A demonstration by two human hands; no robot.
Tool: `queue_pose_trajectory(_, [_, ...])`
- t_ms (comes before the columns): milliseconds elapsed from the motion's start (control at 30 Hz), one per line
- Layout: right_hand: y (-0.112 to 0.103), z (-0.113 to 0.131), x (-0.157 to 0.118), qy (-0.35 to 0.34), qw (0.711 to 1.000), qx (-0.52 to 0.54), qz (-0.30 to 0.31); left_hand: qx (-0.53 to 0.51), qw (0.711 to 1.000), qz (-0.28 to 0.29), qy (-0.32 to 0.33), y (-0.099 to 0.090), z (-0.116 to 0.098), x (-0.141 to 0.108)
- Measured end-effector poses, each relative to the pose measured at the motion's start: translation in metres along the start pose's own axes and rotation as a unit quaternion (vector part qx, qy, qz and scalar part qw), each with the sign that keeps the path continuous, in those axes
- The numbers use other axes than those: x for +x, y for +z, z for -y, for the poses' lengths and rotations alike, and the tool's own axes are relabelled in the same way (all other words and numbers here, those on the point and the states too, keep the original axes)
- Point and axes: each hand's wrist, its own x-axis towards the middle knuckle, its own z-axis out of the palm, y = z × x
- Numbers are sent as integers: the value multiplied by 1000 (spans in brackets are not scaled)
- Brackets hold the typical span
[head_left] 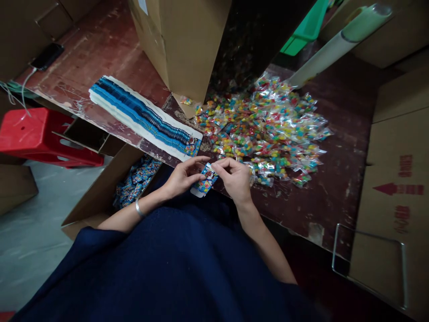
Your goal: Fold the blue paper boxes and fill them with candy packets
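A small printed box point(205, 182) is held in front of my body at the table's near edge. My left hand point(184, 176) has its thumb and fingers closed on the box's left side. My right hand point(234, 176) is pinched at the box's upper right end. Just beyond it lies a long fanned row of flat blue printed cartons point(144, 118). To the right of the row spreads a pile of clear packets of colourful candy point(268, 129). Inside an open carton at my left are several blue printed boxes point(136, 181).
A tall cardboard box point(187, 44) stands behind the packets. A red stool point(36, 134) is at the left, a phone point(48, 57) at the upper left. A pale tube point(321, 62), a green bin point(306, 31) and a large carton point(395, 156) stand at the right.
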Motion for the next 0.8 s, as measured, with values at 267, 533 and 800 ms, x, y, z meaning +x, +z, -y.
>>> queue_pose_trajectory(267, [-21, -4, -21, -121, 981, -149, 41, -69, 993, -25, -97, 6, 16, -9])
queue_pose_trajectory(533, [-73, -51, 6, -108, 842, -527, -34, 78, 953, 192, -219, -56, 1, -13])
queue_pose_trajectory(800, [-75, -9, 5, -198, 892, -372, -161, 133, 953, 221, -157, -50, -6, 3])
